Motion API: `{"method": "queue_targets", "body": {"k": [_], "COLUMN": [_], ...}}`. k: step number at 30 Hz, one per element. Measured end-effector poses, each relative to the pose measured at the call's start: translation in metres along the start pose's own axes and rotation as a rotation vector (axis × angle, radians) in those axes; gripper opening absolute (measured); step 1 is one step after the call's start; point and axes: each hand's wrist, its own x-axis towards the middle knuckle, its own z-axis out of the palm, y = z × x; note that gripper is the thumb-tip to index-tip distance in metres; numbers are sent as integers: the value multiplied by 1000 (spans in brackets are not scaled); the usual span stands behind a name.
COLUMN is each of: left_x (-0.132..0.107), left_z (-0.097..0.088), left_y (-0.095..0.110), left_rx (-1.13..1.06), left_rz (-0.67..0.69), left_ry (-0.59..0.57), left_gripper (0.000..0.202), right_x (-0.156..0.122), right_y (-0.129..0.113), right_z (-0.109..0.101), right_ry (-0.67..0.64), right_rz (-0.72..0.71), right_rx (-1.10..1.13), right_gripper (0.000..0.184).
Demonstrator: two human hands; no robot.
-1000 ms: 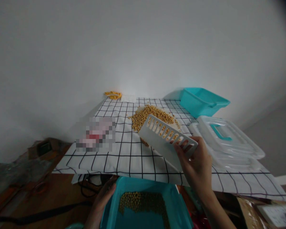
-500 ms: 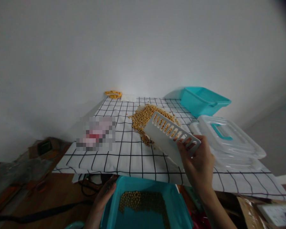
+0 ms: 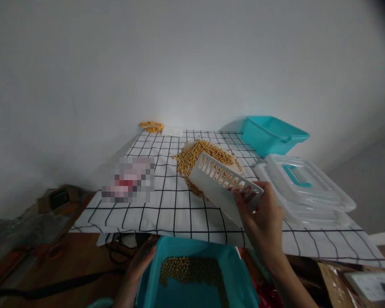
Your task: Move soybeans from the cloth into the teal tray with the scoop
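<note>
My right hand (image 3: 265, 220) grips a white slotted plastic piece (image 3: 211, 182) by its right end, fingers through the slots. It is tilted on edge over the checked cloth, against the near side of a pile of soybeans (image 3: 194, 154). Some soybeans show through its slots. Below the table edge, my left hand (image 3: 139, 263) is closed on the left rim of a teal bin (image 3: 192, 243). A layer of soybeans (image 3: 176, 267) lies inside that bin, partly in shadow. The left fingertips are hidden behind the rim.
A second teal bin (image 3: 266, 137) stands at the back right. Clear lids (image 3: 308, 184) with a teal handle lie stacked before it. Yellow gloves (image 3: 151, 126) are at the back left, and a blurred pink item (image 3: 128, 182) lies on the checked cloth (image 3: 167, 214).
My right hand and the white slotted piece have shifted slightly left and down along the near side of the pile. My left hand and the lower bin stay in place.
</note>
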Motion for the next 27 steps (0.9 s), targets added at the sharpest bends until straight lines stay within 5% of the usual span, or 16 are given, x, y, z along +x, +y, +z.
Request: {"method": "queue_targets", "body": {"k": [17,27], "left_x": [8,24], "left_z": [0,-9], "left_y": [-7,-42], "left_rx": [-45,-26], "left_rz": [-101,-102], "left_ry": [35,24], "left_gripper": [36,34], "right_x": [-8,-7], "right_y": [1,-4], "right_z": [-4,-5], "right_ry": [-29,-58], "right_rz": [-87,-69], "right_rx": [62,81], "right_gripper": [16,15]}}
